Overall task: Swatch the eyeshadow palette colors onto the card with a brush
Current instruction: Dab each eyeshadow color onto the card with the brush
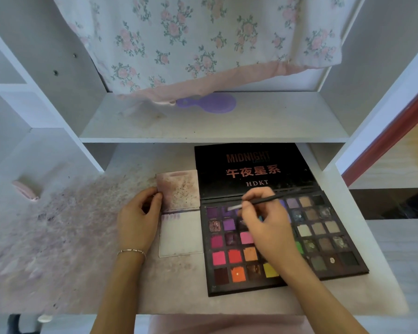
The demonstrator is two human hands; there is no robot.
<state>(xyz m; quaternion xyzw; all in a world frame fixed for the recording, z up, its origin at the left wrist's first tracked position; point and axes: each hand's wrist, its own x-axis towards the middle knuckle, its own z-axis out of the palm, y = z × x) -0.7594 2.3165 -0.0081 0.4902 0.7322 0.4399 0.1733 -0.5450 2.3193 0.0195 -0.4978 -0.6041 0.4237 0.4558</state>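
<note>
Head view, item: brush (258, 202), light, thin, stiff-handled, soft tip over the palette's (323, 239) purple pans, pinched mid-handle in my right hand (263, 225); my left hand (138, 220) pinches the card's (181, 233) flimsy left edge, beside the palette.

I can read writing in only one place: the inside of the raised black lid (251, 169) of the large black eyeshadow palette (323, 237) lying open on the white desk. At the top, copper-coloured capitals spell "MIDNIGHT", with a smaller, fainter script word beneath it that I cannot make out. Below that, a line of larger pinkish-red Chinese characters reads "午夜星系". Lowest of all, small pale spaced capitals read "HDKT". I find no other legible text.
</note>
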